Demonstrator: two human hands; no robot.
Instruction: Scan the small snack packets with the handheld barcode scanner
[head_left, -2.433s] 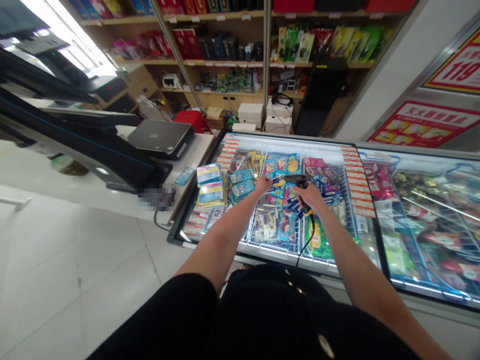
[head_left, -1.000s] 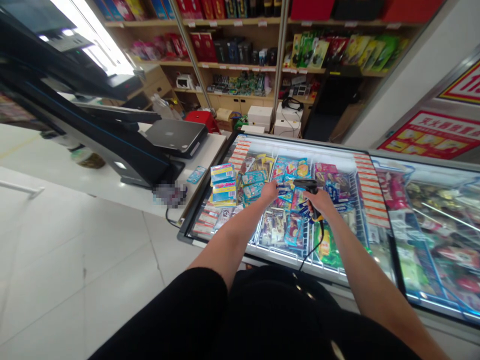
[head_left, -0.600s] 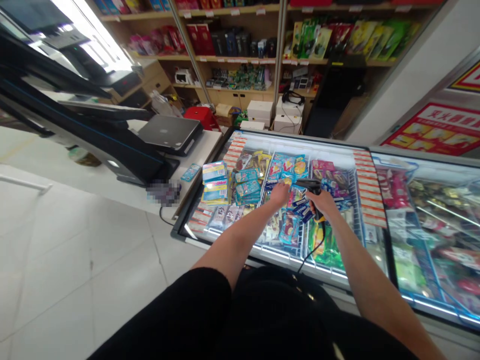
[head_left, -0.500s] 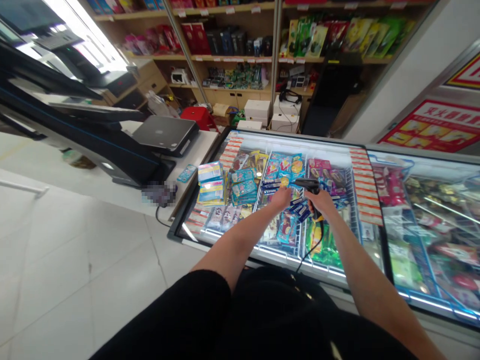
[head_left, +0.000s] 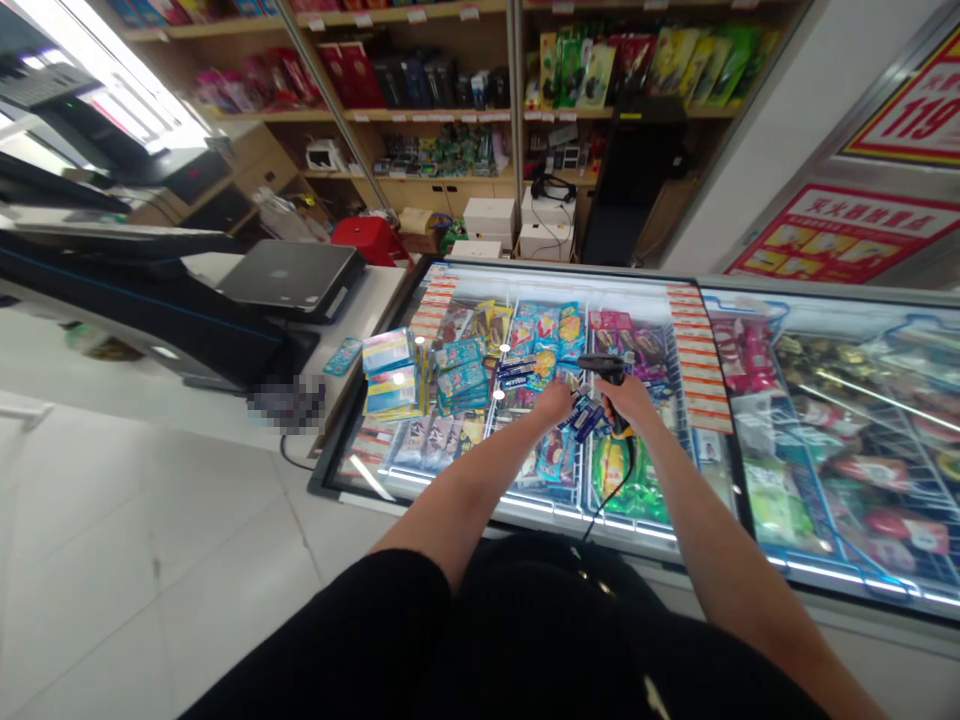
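Observation:
My right hand [head_left: 628,402] is closed around the handle of a black barcode scanner [head_left: 602,365], whose head points left. My left hand [head_left: 555,402] is closed just left of the scanner, its fingers pinching a small pack [head_left: 579,393] that is mostly hidden. Below the scanner, several small blue stick packs [head_left: 586,417] lie loosely on the freezer's glass top [head_left: 367,462]. More dark blue packs [head_left: 516,372] lie beyond my left hand. To the left are a pile of light-blue packets [head_left: 461,376] and a stack of yellow-and-blue packs [head_left: 390,375].
Colourful ice-cream packages [head_left: 555,455] show through the glass. The scanner's cable [head_left: 611,497] runs towards my body. A counter at the left bears a closed laptop-like grey device [head_left: 292,275] and a black monitor stand [head_left: 217,320]. Shelves [head_left: 435,115] and white boxes [head_left: 489,215] stand behind the freezer.
The view has shifted, so the scene sits further left. My left hand stays near the scanner head, over the blue packs. The scanner remains in my right hand.

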